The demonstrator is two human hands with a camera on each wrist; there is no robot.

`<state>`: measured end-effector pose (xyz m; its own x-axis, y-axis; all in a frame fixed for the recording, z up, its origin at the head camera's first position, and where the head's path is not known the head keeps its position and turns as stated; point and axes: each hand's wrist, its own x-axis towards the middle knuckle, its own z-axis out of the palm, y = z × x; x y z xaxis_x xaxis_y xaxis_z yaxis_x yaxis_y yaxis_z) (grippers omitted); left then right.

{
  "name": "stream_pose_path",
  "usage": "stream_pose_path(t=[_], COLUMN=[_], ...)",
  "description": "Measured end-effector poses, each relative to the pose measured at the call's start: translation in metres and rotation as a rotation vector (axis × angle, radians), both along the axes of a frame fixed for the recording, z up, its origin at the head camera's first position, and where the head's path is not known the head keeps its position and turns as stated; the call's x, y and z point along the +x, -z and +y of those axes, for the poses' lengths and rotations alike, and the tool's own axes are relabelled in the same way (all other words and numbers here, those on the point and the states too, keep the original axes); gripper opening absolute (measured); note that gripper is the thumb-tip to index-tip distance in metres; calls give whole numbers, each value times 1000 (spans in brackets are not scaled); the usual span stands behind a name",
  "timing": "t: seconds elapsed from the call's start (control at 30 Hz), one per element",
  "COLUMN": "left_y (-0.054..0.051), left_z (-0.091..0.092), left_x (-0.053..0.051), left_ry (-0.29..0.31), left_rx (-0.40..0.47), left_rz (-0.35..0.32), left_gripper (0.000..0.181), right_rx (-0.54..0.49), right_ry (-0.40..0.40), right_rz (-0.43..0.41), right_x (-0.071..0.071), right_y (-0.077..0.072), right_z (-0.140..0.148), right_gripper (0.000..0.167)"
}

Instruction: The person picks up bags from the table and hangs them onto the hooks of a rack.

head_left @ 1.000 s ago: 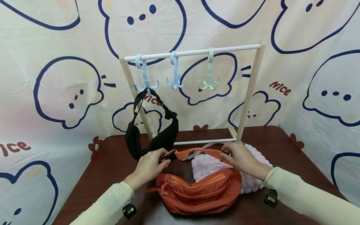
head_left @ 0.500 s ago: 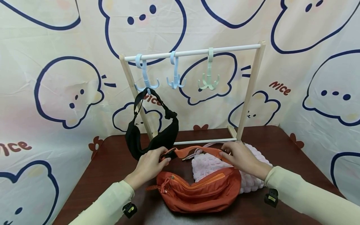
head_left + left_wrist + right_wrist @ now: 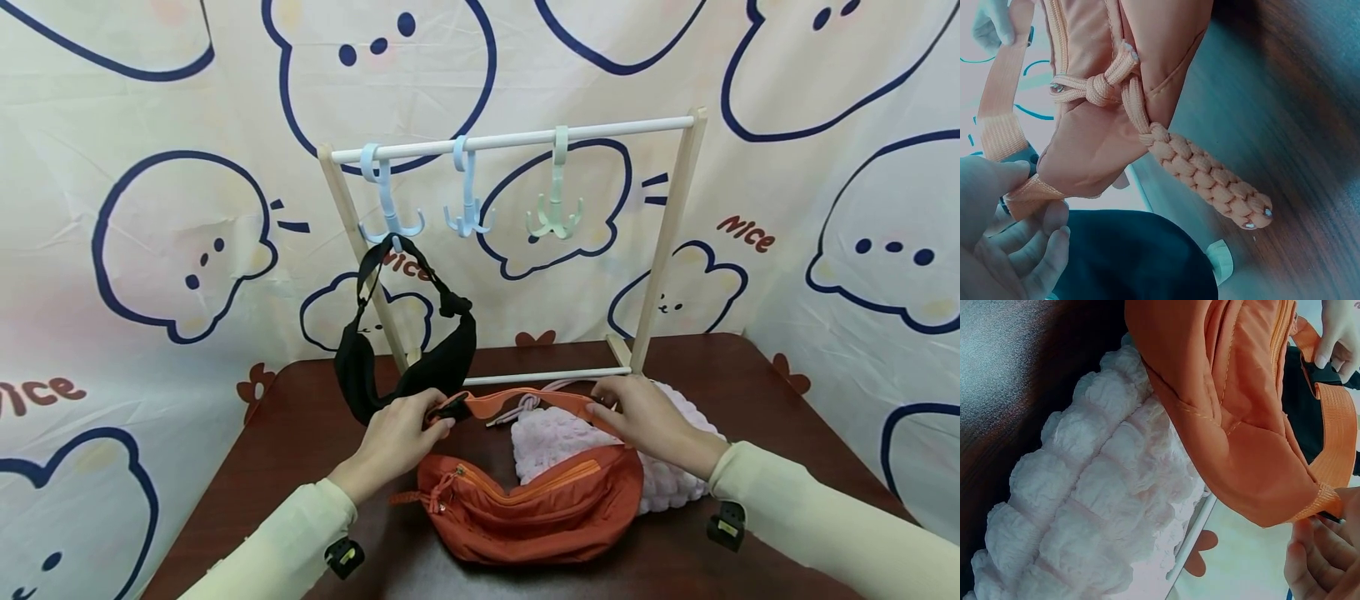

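An orange waist bag point(image 3: 532, 508) hangs by its strap between both hands, low over the table. My left hand point(image 3: 397, 437) pinches the strap point(image 3: 1000, 94) beside its black buckle point(image 3: 453, 408); thumb and fingers close on the webbing in the left wrist view. At the other end, my right hand point(image 3: 648, 421) grips the strap near the bag's corner, its fingers partly hidden in the head view. A braided orange zip pull point(image 3: 1210, 175) dangles from the bag's left side. Behind the bag lies a pale pink puffy bag point(image 3: 562, 442), partly covered by it and the right hand.
A wooden rack with a white rail point(image 3: 517, 140) stands at the back. On it hang two blue hooks point(image 3: 468, 200) and a green hook point(image 3: 555, 200). A black waist bag point(image 3: 408, 375) hangs from the left blue hook, close to my left hand. The tabletop point(image 3: 300, 450) is dark brown.
Both hands keep their hold on the strap. The left hand and the orange waist bag have risen slightly; the other things stay where they were.
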<state>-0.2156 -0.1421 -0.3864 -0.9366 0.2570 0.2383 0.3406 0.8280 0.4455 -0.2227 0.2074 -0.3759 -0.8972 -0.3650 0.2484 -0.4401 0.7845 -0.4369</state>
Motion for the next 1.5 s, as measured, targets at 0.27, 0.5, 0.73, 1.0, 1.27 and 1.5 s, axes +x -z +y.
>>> stream_pose_path(t=[0.27, 0.5, 0.73, 1.0, 1.27, 1.5], left_y=[0, 0, 1, 2, 4, 2], left_z=[0, 0, 0, -1, 0, 0], left_x=[0, 0, 0, 0, 0, 1], left_ry=[7, 4, 2, 0, -1, -1], left_rx=[5, 5, 6, 7, 7, 5], left_rz=[9, 11, 6, 5, -2, 0], left_gripper=[13, 14, 14, 14, 15, 15], right_rx=[-3, 1, 1, -11, -13, -8], right_ry=[-3, -3, -1, 2, 6, 14], right_rz=[30, 30, 29, 18, 18, 21], right_x=[0, 0, -1, 0, 1, 1], right_y=[-1, 0, 0, 2, 3, 3], right_z=[0, 1, 1, 0, 1, 1], right_gripper=[8, 8, 7, 7, 8, 9])
